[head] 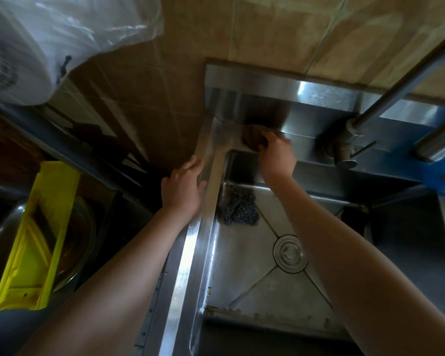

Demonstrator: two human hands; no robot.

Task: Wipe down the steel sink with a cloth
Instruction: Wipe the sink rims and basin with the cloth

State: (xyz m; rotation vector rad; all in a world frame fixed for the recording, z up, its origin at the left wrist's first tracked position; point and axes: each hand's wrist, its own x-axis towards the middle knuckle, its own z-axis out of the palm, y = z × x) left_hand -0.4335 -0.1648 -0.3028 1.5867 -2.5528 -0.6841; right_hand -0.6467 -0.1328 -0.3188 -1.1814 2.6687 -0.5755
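The steel sink (203, 240) fills the middle of the view, with a round drain cover (290, 253) in its basin floor. My right hand (275, 155) grips a brown cloth (253, 137) bunched against the sink's back ledge near the far left corner; the hand and cloth are motion-blurred. My left hand (184, 187) rests on the sink's left rim, fingers straight and spread over the edge, holding nothing.
A dark steel scourer (239, 208) lies in the basin's far left corner. The tap (344, 147) and its long pipe stand at the back right. A blue container (437, 173) sits far right. Left of the sink are a yellow slicer (36, 235) on a metal bowl and a plastic-wrapped roll (36, 47).
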